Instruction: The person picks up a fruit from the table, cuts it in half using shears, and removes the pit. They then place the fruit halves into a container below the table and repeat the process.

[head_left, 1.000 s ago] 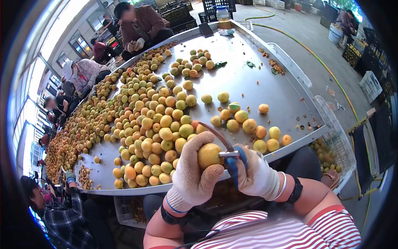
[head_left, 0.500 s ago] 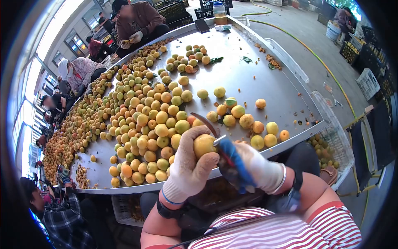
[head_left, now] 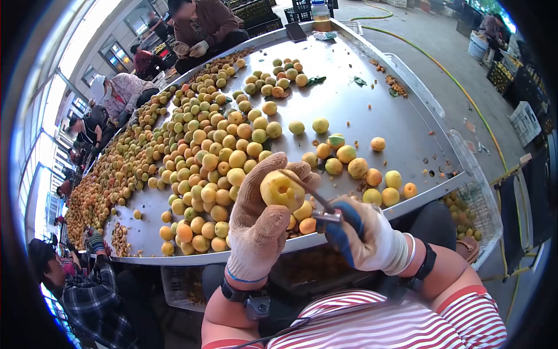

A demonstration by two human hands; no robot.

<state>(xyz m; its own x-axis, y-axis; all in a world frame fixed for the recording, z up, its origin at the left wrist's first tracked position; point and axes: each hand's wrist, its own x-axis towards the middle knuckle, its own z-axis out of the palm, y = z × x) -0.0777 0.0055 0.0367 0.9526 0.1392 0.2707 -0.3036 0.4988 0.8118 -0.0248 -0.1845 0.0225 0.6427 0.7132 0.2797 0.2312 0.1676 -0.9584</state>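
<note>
My left hand, in a tan and white glove, is wrapped round a yellow fruit above the near edge of the metal table. A dark hollow shows in the fruit's upward face. My right hand, gloved too, grips a knife by its blue handle; the curved blade reaches over to the fruit's upper side. Loose yellow and orange fruits lie heaped behind and left of my left hand, and several more lie beyond my right hand.
Plastic crates with fruit stand at the right and under the near edge. Several people work along the far and left sides, one in a brown jacket, one in a plaid shirt. A jar and phone sit at the back.
My left hand has tilted the fruit so its hollow faces up. The right hand has turned, bringing the blade from behind the fruit to across its upper side. The view has shifted slightly.
</note>
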